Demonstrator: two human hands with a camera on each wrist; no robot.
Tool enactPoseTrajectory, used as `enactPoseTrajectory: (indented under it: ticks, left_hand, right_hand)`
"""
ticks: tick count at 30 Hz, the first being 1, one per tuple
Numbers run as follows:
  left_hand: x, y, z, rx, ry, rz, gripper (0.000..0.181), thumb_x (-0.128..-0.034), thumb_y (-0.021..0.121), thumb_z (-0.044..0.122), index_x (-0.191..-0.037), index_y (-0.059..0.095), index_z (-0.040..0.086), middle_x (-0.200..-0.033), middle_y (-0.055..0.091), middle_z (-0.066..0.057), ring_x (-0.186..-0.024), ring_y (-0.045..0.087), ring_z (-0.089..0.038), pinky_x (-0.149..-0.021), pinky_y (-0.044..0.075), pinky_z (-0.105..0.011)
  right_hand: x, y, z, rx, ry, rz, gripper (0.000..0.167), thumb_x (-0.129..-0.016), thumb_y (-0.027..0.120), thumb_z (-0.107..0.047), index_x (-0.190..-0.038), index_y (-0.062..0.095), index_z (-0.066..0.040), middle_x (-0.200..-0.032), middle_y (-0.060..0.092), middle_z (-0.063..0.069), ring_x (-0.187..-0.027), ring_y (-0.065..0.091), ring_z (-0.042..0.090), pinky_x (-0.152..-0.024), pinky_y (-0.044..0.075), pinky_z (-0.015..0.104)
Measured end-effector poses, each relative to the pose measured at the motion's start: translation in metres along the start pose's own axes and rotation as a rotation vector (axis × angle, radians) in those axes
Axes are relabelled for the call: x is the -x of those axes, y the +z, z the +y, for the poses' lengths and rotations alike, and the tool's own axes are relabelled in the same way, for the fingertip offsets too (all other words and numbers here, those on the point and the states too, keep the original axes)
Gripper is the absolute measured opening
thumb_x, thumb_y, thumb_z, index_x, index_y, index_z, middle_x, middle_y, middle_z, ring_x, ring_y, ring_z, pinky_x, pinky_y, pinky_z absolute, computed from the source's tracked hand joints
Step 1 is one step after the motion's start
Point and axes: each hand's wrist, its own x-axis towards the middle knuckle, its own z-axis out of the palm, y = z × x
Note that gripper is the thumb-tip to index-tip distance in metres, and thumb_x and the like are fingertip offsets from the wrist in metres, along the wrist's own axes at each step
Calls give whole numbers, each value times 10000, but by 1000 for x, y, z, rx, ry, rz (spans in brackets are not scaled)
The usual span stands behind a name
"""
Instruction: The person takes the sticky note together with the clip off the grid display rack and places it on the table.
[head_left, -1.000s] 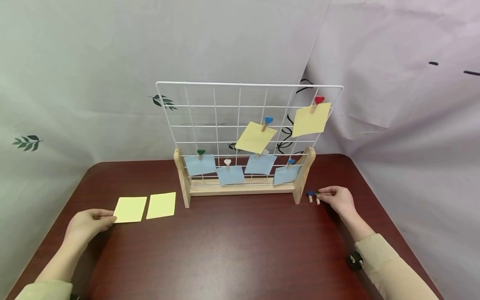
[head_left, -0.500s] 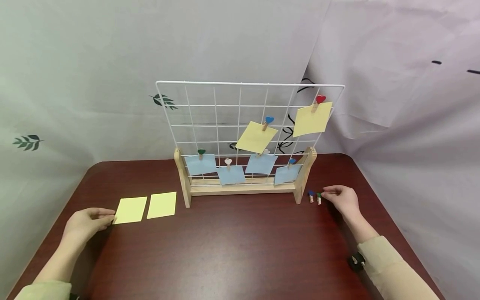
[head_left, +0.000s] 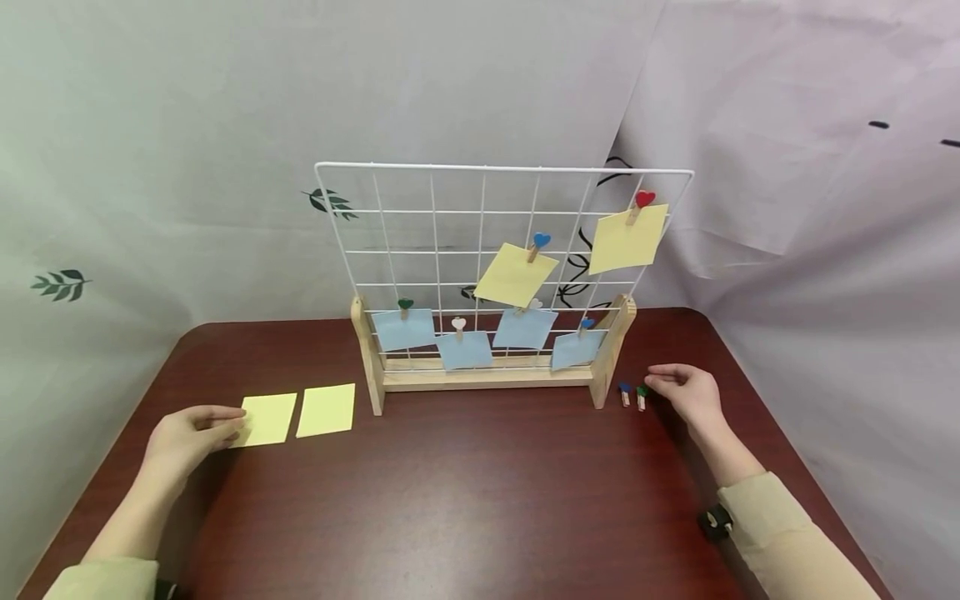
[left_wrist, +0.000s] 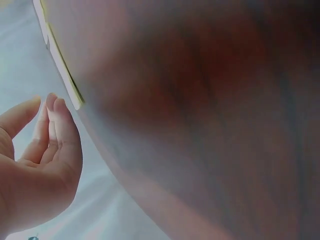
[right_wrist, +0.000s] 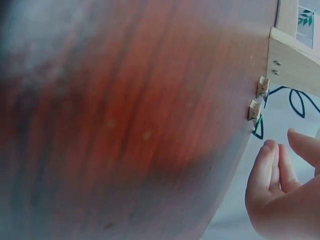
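Note:
Two pads of yellow sticky notes lie side by side on the table's left. My left hand (head_left: 187,437) hovers at the left edge of the nearer-left pad (head_left: 270,418), its fingertips overlapping it in the head view. In the left wrist view thumb and fingers (left_wrist: 65,125) stand apart with nothing between them. The second pad (head_left: 326,410) sits just right of it. On the right, two small wooden clothespins lie on the table, one with a blue heart (head_left: 625,394), one with a green heart (head_left: 641,397). My right hand (head_left: 690,398) is beside the green one, thumb and fingers parted, holding nothing.
A white wire grid (head_left: 457,212) on a wooden stand (head_left: 487,383) rises at the table's back middle. Clothespins fix two yellow notes (head_left: 628,240) and several blue notes (head_left: 405,330) to it. A pale curtain (head_left: 225,167) hangs behind the brown table (head_left: 450,492).
My left hand drew back slightly, then moved right over the pad's edge. The right hand has moved off the green clothespin, slightly right and up.

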Motion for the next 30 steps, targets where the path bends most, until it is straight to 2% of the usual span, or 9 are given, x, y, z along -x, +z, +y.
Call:
enactPoseTrajectory:
  ticks: [4,7,10,16,24,30]
  left_hand:
    - [0,8,7,55,13,-8,424,-1022,688,120,-1282,632,-211,-885,772,127,-704,688,78,-655,628,-183]
    - [-1,14,12,112,21,-16,439,-1023,695,115,-1299,614,-217,-843,724,216,-720,692,81,-669,636,-183]
    - [-1,20,17,157,36,-29,443,-1026,697,111,-1313,607,-214,-831,698,254,-741,700,75,-682,640,-183]
    - [5,29,27,187,69,-76,429,-1028,696,111,-1303,614,-208,-857,701,261,-770,718,47,-709,647,-191]
    - [10,39,46,251,132,-138,375,-1020,686,72,-1268,636,-205,-900,732,247,-784,731,2,-730,652,-199]
    - [10,49,60,268,154,-184,338,-1024,673,85,-1240,668,-176,-902,744,226,-784,746,-39,-743,650,-215]
  right_hand:
    - [0,-1,0,-13,0,-12,399,-1015,727,-154,-1317,681,102,-950,804,-88,-782,600,-174,-724,523,79]
    - [0,-1,-1,-55,-3,-13,411,-1018,721,-146,-1333,664,113,-928,785,-138,-780,627,-156,-724,549,89]
    - [1,0,-4,-118,-4,-7,423,-1023,710,-130,-1348,641,132,-881,757,-200,-772,664,-123,-726,582,106]
    - [6,1,-13,-152,-8,-13,436,-1046,683,-155,-1362,620,139,-849,703,-266,-782,721,-64,-764,613,126]
    - [17,-2,-29,-163,-62,-61,452,-1051,672,-161,-1368,601,153,-915,743,-203,-856,731,-33,-814,637,176]
    - [20,-4,-39,-202,-100,-79,454,-1049,678,-155,-1350,595,174,-859,704,-282,-856,729,-41,-807,645,183]
